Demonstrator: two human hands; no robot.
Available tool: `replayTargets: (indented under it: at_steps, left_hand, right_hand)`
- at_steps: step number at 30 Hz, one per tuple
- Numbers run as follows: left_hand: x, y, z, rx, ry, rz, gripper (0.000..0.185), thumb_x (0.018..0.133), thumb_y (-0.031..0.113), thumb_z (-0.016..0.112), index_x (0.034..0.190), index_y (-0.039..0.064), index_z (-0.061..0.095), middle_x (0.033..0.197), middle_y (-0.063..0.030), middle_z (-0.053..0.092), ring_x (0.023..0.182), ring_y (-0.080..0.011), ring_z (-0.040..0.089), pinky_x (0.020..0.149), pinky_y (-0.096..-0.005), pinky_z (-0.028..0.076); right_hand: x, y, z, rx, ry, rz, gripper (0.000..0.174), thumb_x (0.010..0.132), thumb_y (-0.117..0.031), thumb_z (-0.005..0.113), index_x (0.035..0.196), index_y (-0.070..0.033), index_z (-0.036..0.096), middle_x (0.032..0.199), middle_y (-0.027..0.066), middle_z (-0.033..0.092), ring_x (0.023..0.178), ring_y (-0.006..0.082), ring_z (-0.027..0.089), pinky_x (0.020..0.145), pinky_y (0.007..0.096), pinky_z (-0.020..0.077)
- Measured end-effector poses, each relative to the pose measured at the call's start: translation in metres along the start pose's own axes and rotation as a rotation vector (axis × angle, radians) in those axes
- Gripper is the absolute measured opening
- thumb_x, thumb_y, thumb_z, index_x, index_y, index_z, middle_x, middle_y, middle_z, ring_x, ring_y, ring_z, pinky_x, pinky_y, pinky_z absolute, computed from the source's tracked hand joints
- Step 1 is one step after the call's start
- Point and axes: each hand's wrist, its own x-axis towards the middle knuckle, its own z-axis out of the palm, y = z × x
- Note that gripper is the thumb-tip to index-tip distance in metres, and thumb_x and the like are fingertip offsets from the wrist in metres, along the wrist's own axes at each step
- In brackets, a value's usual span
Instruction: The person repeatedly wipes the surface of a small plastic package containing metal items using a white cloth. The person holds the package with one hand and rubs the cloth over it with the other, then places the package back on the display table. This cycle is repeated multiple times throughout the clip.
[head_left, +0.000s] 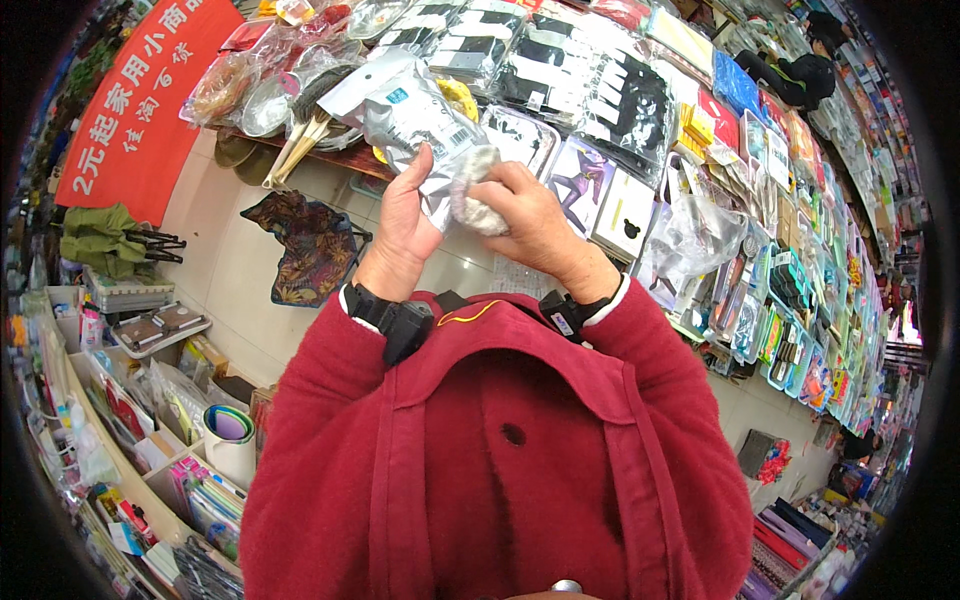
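Note:
My left hand (409, 221) grips a silver plastic package (420, 112) near its lower end, the thumb lying over its front. The package bears a barcode and a small blue printed mark. In my right hand (532, 221) is a bunched greyish-white cloth (478, 195), pressed against the package's lower right side. Both hands are in front of my chest, near the edge of a goods-covered display table. Flat packs of black-and-white goods (559, 64) in clear plastic lie just past the package.
Trays of small wares (787, 300) run along the right. To the left are a red banner (139, 97) with writing, a patterned cloth-topped stool (311, 251) and a green folding stool (105, 240). Shelf bins (172, 450) stand lower left. A person (806, 71) is at the far right.

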Motion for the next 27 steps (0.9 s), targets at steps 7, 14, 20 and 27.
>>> replayTargets:
  at_steps: [7, 14, 20, 27]
  left_hand:
    - [-0.015, 0.031, -0.004, 0.093, 0.059, -0.083, 0.044, 0.100, 0.022, 0.054, 0.138, 0.001, 0.045, 0.133, -0.0193, 0.056, 0.119, -0.0347, 0.059, 0.104, -0.0508, 0.047]
    - [-0.023, 0.043, -0.001, 0.477, 0.052, -0.143, 0.053, 0.090, 0.002, 0.060, 0.140, 0.004, 0.043, 0.127, -0.0116, 0.060, 0.110, -0.0257, 0.063, 0.092, -0.0401, 0.057]
    - [-0.034, 0.048, 0.005, 0.819, 0.024, -0.127, 0.060, 0.086, -0.001, 0.064, 0.141, 0.007, 0.043, 0.123, -0.0044, 0.059, 0.113, -0.0157, 0.058, 0.091, -0.0308, 0.052]
    - [-0.037, 0.064, -0.009, 1.124, -0.023, -0.266, 0.045, 0.086, -0.003, 0.064, 0.129, 0.007, 0.054, 0.118, -0.0033, 0.062, 0.106, -0.0146, 0.061, 0.088, -0.0307, 0.053]
  right_hand:
    - [-0.031, 0.038, 0.008, -0.037, 0.195, 0.335, 0.039, 0.069, -0.010, 0.072, 0.105, -0.005, 0.058, 0.103, 0.0176, 0.057, 0.096, 0.0388, 0.058, 0.085, 0.0432, 0.0484]
    - [-0.003, 0.014, 0.001, 0.096, 0.391, 0.284, 0.036, 0.072, -0.004, 0.071, 0.106, -0.003, 0.058, 0.097, 0.0114, 0.057, 0.090, 0.0289, 0.057, 0.082, 0.0356, 0.0461]
    - [0.045, -0.046, 0.027, -0.040, 0.142, -0.065, 0.047, 0.064, -0.008, 0.077, 0.109, -0.013, 0.065, 0.102, 0.0085, 0.062, 0.093, 0.0308, 0.061, 0.079, 0.0393, 0.0526]
    - [0.074, -0.044, 0.040, -0.283, 0.038, -0.144, 0.043, 0.060, -0.011, 0.076, 0.103, -0.017, 0.069, 0.099, 0.0021, 0.064, 0.093, 0.0265, 0.061, 0.079, 0.0379, 0.0523]
